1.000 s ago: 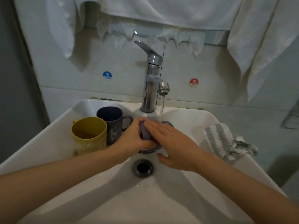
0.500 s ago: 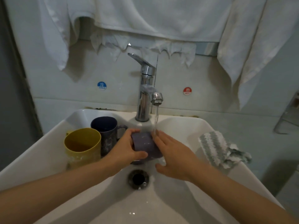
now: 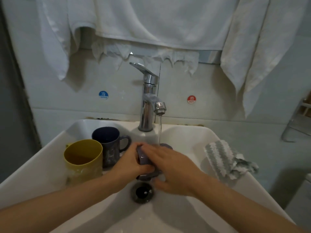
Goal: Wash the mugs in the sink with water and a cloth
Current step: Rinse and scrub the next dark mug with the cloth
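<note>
A purple mug [image 3: 143,158] lies on its side under the running water of the chrome tap [image 3: 149,105], above the drain [image 3: 142,192] of the white sink [image 3: 185,140]. My left hand [image 3: 131,163] grips the mug from the left. My right hand [image 3: 173,169] lies flat over its top and right side, fingers straight, thumb below it. A yellow mug [image 3: 83,158] and a dark blue mug [image 3: 109,145] stand upright at the sink's left. A grey-and-white striped cloth [image 3: 225,160] lies on the right rim, apart from both hands.
White towels [image 3: 151,22] hang over the tap along the tiled wall. Blue cold [image 3: 103,95] and red hot [image 3: 191,99] stickers flank the tap. A metal rack [image 3: 301,120] stands at the far right edge.
My right hand has slid back over the purple mug, covering more of it. The camera has tilted up slightly. The left hand keeps its grip.
</note>
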Tool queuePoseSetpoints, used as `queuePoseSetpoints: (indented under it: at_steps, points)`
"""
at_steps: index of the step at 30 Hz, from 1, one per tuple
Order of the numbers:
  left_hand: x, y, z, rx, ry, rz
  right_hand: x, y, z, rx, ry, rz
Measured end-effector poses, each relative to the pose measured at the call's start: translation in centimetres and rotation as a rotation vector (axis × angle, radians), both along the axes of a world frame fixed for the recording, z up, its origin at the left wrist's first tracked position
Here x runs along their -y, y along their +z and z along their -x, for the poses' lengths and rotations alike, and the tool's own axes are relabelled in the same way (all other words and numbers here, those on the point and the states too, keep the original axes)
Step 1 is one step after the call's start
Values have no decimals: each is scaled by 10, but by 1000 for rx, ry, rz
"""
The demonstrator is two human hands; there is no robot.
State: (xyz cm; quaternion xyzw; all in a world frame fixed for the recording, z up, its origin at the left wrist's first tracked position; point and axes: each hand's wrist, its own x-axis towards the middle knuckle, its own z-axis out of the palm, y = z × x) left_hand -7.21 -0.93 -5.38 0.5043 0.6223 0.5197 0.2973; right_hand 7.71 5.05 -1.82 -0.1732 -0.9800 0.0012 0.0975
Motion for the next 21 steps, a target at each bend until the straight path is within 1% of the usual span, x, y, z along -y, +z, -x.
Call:
queuePoseSetpoints:
  at_steps: [3, 5, 8, 10, 12, 14, 15, 17, 19, 21]
  points:
    - [0, 0, 0, 9, 11, 28, -18, 0, -8, 13, -115, -39]
    - [-1, 0, 1, 22, 3, 15, -13, -1, -6, 10, -85, -16]
    - [0, 2, 3, -4, -11, -13, -1, -4, 1, 31, 31, 7]
    - [0, 1, 3, 25, -23, -19, -4, -4, 1, 40, 37, 1]
    - [-1, 0, 3, 45, -15, -4, -15, -2, -4, 10, -53, -17]
    - [0, 0, 1, -4, -1, 11, -21, -1, -10, -11, -134, -38]
    - [-1, 0, 0, -19, 3, 11, -21, -1, -10, -27, -134, -44]
    - [-1, 3, 0, -11, 1, -3, -11, -2, -6, -49, -60, -28]
    - [0, 5, 1, -3, -7, -27, 1, -4, 1, -31, 47, -5]
    - [0, 6, 1, 59, -15, -14, -2, -4, 1, -17, 59, 2]
